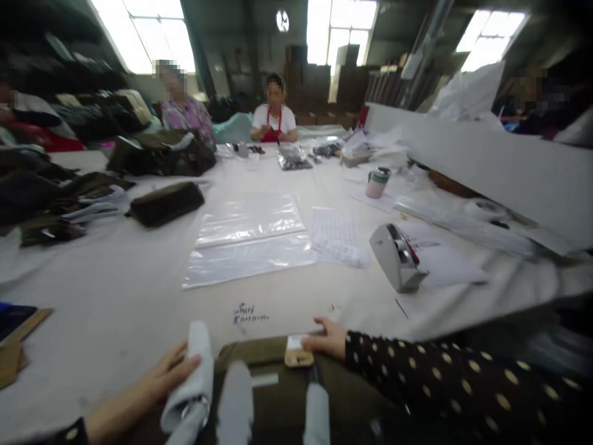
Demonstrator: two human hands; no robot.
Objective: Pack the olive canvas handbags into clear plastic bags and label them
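Observation:
An olive-green fabric bag (273, 395) lies at the near edge of the table, cut off by the bottom of the view. My left hand (173, 371) is closed on a handle wrapped in white foam (197, 364) at the bag's left side. My right hand (331, 340) is at the bag's far edge, thumb on a tan and white hang tag (299, 352) and forefinger beyond the edge; its other fingers are hidden. Two more white-wrapped parts, a left strip (236, 402) and a right strap (317, 411), lie on the bag.
Clear plastic bags (250, 241) and printed sheets (338, 235) lie ahead. To the right are a grey tape dispenser (396, 259) and a pink cup (377, 183). A dark pouch (167, 204) lies left. Across the table sits a person in a red apron (273, 123).

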